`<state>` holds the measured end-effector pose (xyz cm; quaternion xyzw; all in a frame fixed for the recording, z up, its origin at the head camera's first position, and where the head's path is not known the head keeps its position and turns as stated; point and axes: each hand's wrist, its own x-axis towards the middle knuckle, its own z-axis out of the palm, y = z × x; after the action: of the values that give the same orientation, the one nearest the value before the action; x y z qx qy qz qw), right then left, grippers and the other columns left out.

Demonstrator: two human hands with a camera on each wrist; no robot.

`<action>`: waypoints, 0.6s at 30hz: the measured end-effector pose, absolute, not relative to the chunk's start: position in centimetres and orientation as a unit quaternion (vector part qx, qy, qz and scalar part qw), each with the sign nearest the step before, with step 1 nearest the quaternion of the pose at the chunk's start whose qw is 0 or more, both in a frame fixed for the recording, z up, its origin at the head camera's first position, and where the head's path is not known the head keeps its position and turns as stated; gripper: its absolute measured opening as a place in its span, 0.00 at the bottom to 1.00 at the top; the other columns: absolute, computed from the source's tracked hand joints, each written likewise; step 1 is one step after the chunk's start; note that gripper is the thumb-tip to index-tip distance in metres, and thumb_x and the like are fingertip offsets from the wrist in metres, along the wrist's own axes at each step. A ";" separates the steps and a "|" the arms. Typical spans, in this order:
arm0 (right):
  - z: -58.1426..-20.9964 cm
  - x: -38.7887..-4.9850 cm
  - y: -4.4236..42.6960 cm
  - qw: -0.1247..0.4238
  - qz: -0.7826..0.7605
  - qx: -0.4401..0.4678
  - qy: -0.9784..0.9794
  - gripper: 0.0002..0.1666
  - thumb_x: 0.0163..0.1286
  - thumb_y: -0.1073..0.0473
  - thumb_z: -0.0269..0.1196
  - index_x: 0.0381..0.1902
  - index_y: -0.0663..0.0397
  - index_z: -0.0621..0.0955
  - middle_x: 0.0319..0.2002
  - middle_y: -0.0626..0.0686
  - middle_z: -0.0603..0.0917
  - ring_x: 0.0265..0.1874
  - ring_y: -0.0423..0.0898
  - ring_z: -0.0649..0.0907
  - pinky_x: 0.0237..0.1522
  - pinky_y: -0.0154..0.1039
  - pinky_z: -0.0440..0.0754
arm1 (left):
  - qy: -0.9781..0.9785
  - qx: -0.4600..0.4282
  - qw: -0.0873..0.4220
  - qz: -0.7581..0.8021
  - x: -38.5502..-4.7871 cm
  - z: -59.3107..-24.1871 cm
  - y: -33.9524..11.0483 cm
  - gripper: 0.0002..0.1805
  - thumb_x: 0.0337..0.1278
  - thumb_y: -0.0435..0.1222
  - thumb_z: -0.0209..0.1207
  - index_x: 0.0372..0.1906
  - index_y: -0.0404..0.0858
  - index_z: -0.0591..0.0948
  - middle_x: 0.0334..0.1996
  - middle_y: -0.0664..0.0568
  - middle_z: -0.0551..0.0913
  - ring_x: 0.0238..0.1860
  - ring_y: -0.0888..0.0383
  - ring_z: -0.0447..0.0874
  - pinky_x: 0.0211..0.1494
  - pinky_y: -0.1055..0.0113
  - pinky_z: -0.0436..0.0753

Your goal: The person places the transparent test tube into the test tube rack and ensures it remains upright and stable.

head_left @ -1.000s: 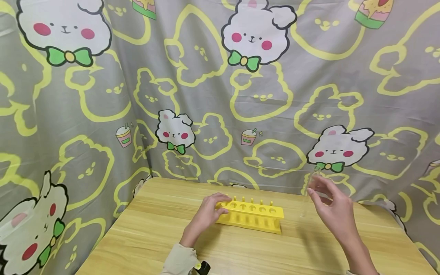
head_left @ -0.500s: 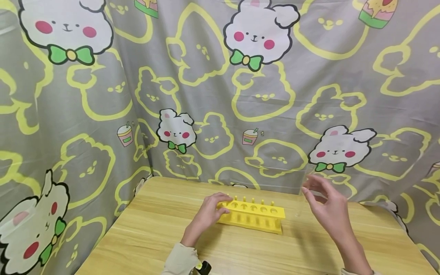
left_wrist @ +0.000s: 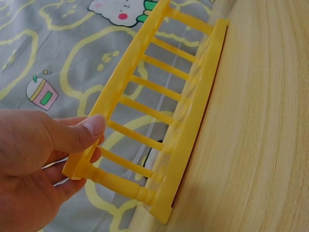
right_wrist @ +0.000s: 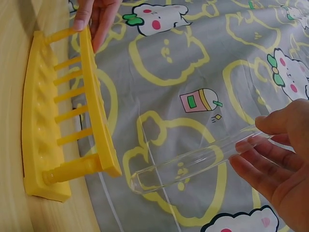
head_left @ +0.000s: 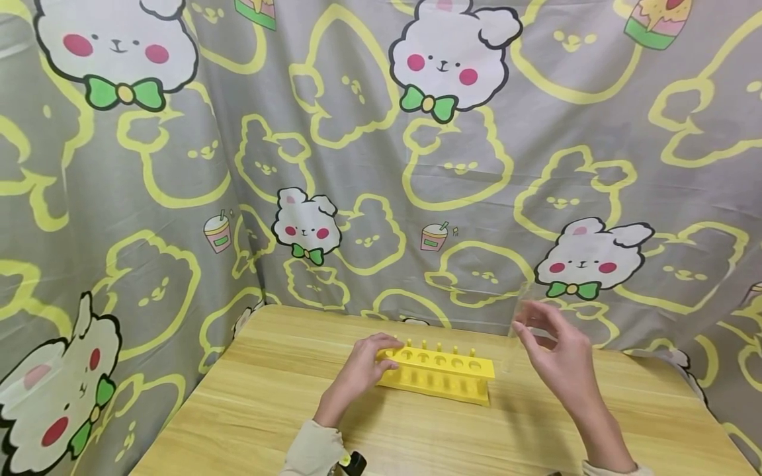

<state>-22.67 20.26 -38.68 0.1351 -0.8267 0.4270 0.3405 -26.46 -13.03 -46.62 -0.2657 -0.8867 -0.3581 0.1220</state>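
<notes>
A yellow test tube rack stands on the wooden table, with a row of round holes and upright pegs. My left hand grips its left end; in the left wrist view the thumb lies on the top bar and fingers curl beneath. To the right of the rack, my right hand pinches a clear glass test tube near its upper end. The tube hangs nearly upright in the head view, its lower end above the table and apart from the rack. No tube shows in the rack's holes.
The wooden table ends at a grey curtain printed with rabbits and yellow outlines, which hangs close behind the rack. A black object sits by the left sleeve at the bottom edge.
My right hand has moved left with the test tube, bringing it closer to the rack's right end. My left hand keeps its hold on the rack, which has stayed in place.
</notes>
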 end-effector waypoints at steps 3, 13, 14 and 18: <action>-38.7 -22.7 20.1 0.340 0.426 0.139 -0.827 0.22 0.63 0.71 0.72 0.55 0.60 0.82 0.40 0.53 0.88 0.41 0.24 0.82 0.41 0.19 0.83 | -0.885 -0.269 0.125 -0.359 -26.5 -46.7 -13.1 0.20 0.56 0.26 0.70 0.56 0.31 0.85 0.55 0.42 0.85 0.58 0.43 0.83 0.63 0.52 0.83; -38.5 -23.0 19.2 0.338 0.423 0.153 -0.827 0.23 0.62 0.71 0.73 0.55 0.59 0.82 0.39 0.50 0.88 0.40 0.25 0.83 0.39 0.19 0.83 | -0.887 -0.260 0.115 -0.364 -26.5 -46.6 -13.0 0.20 0.56 0.26 0.70 0.56 0.32 0.85 0.56 0.42 0.84 0.59 0.44 0.82 0.64 0.53 0.82; -38.5 -23.0 19.1 0.337 0.424 0.155 -0.826 0.23 0.62 0.72 0.73 0.55 0.59 0.82 0.39 0.50 0.87 0.41 0.25 0.83 0.39 0.19 0.83 | -0.887 -0.260 0.115 -0.364 -26.5 -46.6 -13.0 0.20 0.56 0.26 0.70 0.56 0.32 0.85 0.55 0.42 0.84 0.59 0.44 0.82 0.64 0.53 0.82; -38.6 -23.1 18.8 0.335 0.431 0.163 -0.822 0.23 0.62 0.72 0.73 0.55 0.59 0.82 0.39 0.50 0.87 0.41 0.26 0.83 0.39 0.20 0.83 | -0.887 -0.260 0.114 -0.363 -26.4 -46.5 -13.0 0.21 0.56 0.26 0.70 0.56 0.32 0.85 0.56 0.42 0.84 0.59 0.44 0.82 0.64 0.53 0.82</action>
<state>-23.05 18.76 -38.60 0.1631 -0.8218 0.4315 0.3346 -26.42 -13.03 -46.52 -0.2604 -0.8874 -0.3630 0.1136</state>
